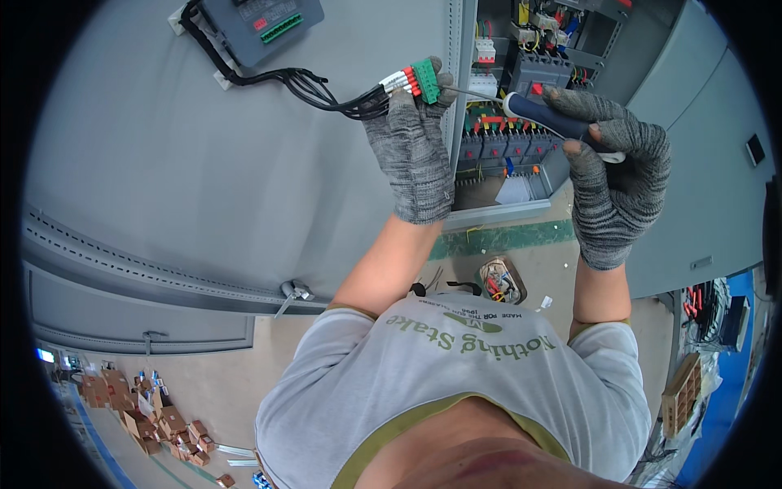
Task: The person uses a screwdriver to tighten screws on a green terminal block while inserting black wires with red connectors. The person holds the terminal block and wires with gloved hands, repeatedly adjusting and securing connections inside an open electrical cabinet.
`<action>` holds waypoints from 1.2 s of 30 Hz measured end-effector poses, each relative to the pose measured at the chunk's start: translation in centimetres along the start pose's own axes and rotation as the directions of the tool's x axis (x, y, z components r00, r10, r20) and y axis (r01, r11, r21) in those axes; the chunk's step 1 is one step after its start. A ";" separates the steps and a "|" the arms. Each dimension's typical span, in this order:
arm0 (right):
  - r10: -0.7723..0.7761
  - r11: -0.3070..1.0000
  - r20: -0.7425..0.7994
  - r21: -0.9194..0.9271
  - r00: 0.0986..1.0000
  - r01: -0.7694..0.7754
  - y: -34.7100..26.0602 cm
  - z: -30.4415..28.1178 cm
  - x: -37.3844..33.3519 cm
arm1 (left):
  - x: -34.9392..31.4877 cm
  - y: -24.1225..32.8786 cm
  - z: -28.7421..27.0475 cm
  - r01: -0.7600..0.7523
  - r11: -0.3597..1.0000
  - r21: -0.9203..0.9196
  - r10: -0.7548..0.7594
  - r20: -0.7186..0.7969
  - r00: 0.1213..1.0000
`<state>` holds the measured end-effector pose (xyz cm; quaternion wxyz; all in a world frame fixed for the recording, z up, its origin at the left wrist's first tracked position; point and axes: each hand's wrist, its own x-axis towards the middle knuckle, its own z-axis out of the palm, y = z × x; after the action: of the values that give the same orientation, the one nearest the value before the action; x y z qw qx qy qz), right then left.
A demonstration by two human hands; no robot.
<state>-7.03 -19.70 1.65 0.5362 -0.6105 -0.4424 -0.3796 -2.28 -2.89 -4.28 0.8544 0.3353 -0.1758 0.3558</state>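
Observation:
My left hand (pixel 411 155), in a grey knit glove, grips a green terminal block plug (pixel 425 81). Black wires (pixel 326 99) with white marker sleeves and red ends run into the plug's left side. Gloved in the same knit, my right hand (pixel 617 167) holds a screwdriver (pixel 547 116) by its dark blue and white handle. Its thin shaft points left, and the tip reaches the plug's right side; whether it sits in a screw I cannot tell. At the upper left, a grey device (pixel 259 28) with a green socket strip is mounted on the cabinet door.
Behind my hands stands an open cabinet with rows of breakers (pixel 509 148) and coloured wiring. The grey door (pixel 204 179) fills the left, another panel (pixel 700 163) the right. On the floor lie a tool basket (pixel 503 281) and, farther off, several cardboard boxes (pixel 167 420).

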 end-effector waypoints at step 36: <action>-0.193 0.783 0.430 -0.474 0.882 0.403 -1.1 0.1 2.3 | 0.5 -1.2 0.7 -0.035 0.998 -0.046 0.032 -0.053 0.998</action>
<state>-7.33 -19.26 4.10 0.1799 -0.7176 -0.4966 -0.4540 -1.12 -3.73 -4.07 0.8602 0.3029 -0.1673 0.3746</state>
